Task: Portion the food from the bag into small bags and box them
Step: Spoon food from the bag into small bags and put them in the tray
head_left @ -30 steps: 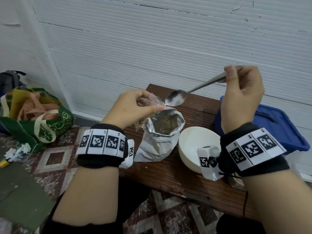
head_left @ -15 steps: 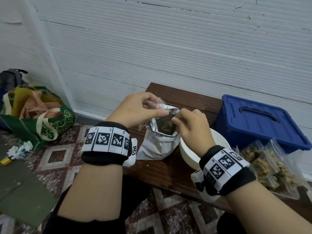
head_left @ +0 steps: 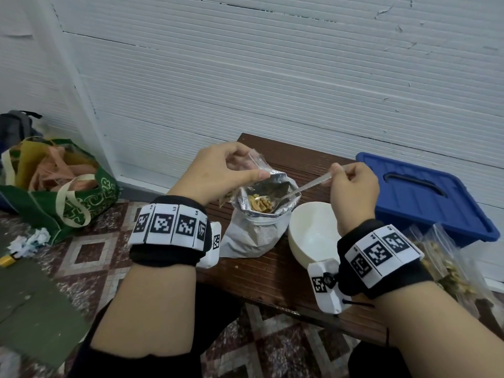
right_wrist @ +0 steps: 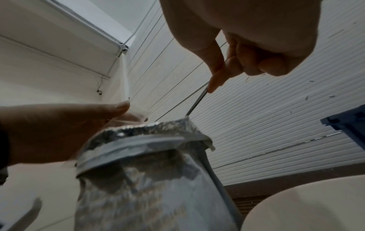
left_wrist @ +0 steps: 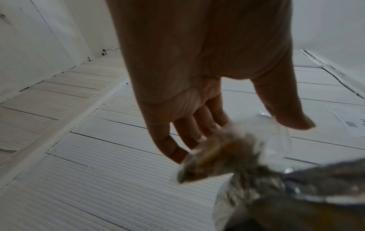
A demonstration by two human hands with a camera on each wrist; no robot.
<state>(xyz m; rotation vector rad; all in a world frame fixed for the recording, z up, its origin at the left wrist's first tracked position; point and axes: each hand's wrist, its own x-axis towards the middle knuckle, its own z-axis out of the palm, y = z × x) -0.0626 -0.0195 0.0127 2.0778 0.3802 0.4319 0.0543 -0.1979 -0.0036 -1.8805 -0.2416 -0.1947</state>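
Our left hand (head_left: pixel 218 173) pinches a small clear bag (head_left: pixel 256 162) at frame centre; our right hand (head_left: pixel 354 192) grips a spoon (head_left: pixel 305 186) dipped into the foil bag (head_left: pixel 259 227).

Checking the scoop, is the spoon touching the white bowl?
Apart. Head view: the spoon reaches into the foil bag, clear of the white bowl.

wall: white ribbed panels (head_left: pixel 272 77), cracked in places, filling the upper frame
green tote bag (head_left: pixel 54 197): left edge, on the floor, stuffed with cloth, cream handles
backpack (head_left: pixel 16 126): dark, behind the tote, far left
crumpled paper (head_left: pixel 30 240): lower left, just beside the tote
floor tiles (head_left: pixel 90 249): patterned, maroon and cream
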